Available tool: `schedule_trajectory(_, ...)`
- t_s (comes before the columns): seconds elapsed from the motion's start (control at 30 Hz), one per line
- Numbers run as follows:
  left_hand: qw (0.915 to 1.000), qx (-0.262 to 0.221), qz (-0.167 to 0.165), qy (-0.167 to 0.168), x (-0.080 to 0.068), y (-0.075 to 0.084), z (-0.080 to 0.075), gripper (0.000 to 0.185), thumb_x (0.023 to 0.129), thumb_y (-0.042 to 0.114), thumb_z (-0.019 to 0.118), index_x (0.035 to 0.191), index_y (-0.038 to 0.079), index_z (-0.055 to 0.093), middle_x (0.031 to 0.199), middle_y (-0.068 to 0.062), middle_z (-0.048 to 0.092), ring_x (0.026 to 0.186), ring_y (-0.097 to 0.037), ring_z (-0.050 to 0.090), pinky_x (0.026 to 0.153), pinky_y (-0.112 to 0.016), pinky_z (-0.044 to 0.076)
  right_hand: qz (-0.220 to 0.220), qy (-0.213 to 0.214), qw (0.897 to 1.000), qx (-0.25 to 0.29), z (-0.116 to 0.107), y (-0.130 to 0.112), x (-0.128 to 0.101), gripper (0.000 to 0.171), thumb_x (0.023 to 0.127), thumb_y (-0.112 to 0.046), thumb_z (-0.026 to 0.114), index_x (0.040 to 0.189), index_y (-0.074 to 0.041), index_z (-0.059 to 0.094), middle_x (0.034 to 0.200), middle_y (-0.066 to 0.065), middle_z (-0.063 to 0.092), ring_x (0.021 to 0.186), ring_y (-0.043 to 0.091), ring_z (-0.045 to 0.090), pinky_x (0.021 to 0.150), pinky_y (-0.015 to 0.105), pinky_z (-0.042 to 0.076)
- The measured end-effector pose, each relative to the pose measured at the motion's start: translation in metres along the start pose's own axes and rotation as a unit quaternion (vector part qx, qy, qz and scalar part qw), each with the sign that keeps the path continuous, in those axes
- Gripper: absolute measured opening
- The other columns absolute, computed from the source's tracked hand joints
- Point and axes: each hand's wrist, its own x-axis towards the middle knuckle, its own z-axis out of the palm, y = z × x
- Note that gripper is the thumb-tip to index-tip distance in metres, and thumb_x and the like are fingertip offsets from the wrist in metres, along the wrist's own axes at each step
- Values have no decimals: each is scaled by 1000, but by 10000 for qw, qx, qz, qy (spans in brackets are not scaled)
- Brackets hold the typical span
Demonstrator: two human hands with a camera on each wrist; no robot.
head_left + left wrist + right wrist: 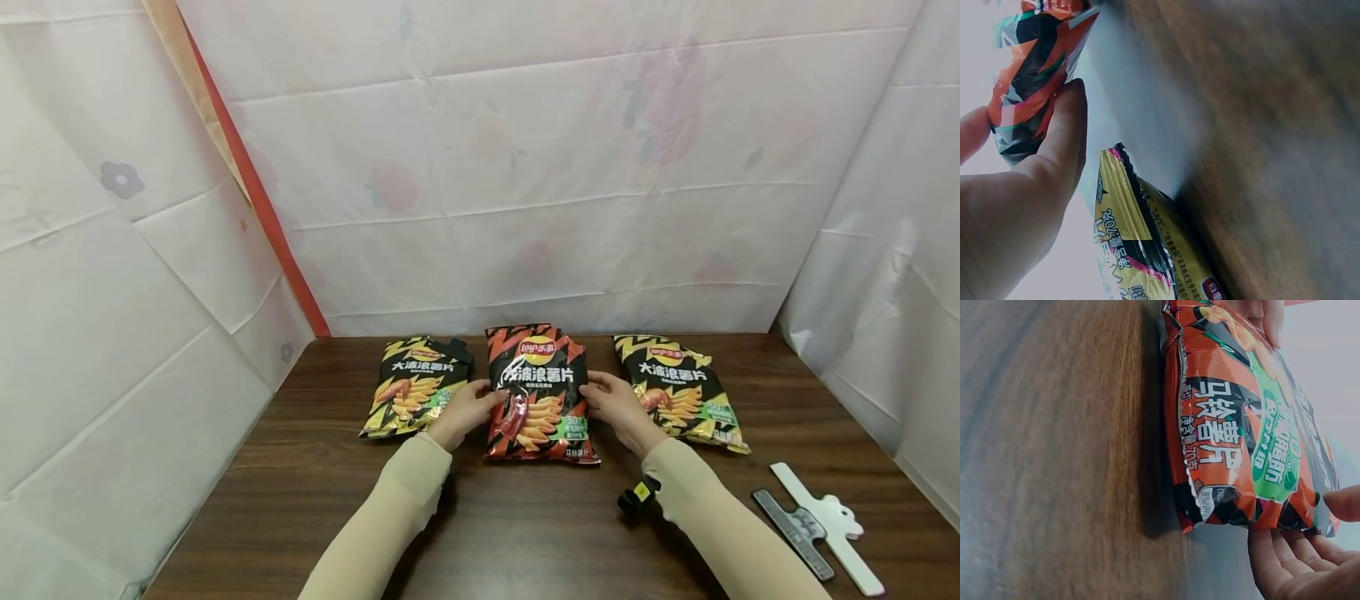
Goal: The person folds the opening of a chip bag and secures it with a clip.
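Observation:
A red-and-black bag of potato chips [537, 417] is held between both hands at the middle of the table, its front facing up and its upper right corner cut away. My left hand [467, 410] grips its left edge; in the left wrist view the thumb and a finger [1066, 128] pinch the bag's side. On the opposite edge my right hand [621, 407] grips it, thumb on the front and the other fingers [1291, 556] beneath. In the right wrist view the bag's bottom seam lies close over the wood.
Yellow-and-black chip bags lie on either side, one left [411, 392] and one right [678, 392]. A grey bag clip [793, 533] and a white bag clip [828, 525] lie at the table's right front. Cloth-covered walls [525, 200] stand behind and beside the wooden table [300, 500].

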Motion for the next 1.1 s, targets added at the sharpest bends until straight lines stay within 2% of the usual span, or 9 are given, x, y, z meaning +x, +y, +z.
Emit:
schedule_trajectory(0.4, 9998, -171, 32, -129, -8, -3, -1, 64, 98, 26, 61, 148, -6, 35, 146, -27, 44, 128, -37, 53, 100, -48, 49, -164, -63, 9998, 39, -2, 1, -10, 52, 103, -16, 51, 150, 0, 34, 145, 26, 45, 108, 16, 63, 93, 37, 53)
schedule_trajectory(0.83, 9994, -197, 201, -215, -21, -1, -3, 61, 98, 25, 61, 147, -5, 38, 141, -26, 50, 125, -36, 55, 98, -48, 50, -246, -122, 9996, 98, -1, 2, -18, 52, 102, -12, 51, 149, 3, 33, 147, 29, 42, 127, 33, 53, 101, 42, 49)
schedule_trajectory(1.1, 9995, -134, 207, -177, -27, -4, -4, 60, 97, 26, 62, 145, -3, 41, 140, -24, 51, 123, -35, 56, 96, -47, 52, -237, -88, 9997, 53, 0, 3, -22, 50, 101, -11, 53, 147, 3, 38, 145, 28, 46, 123, 29, 57, 98, 39, 51)
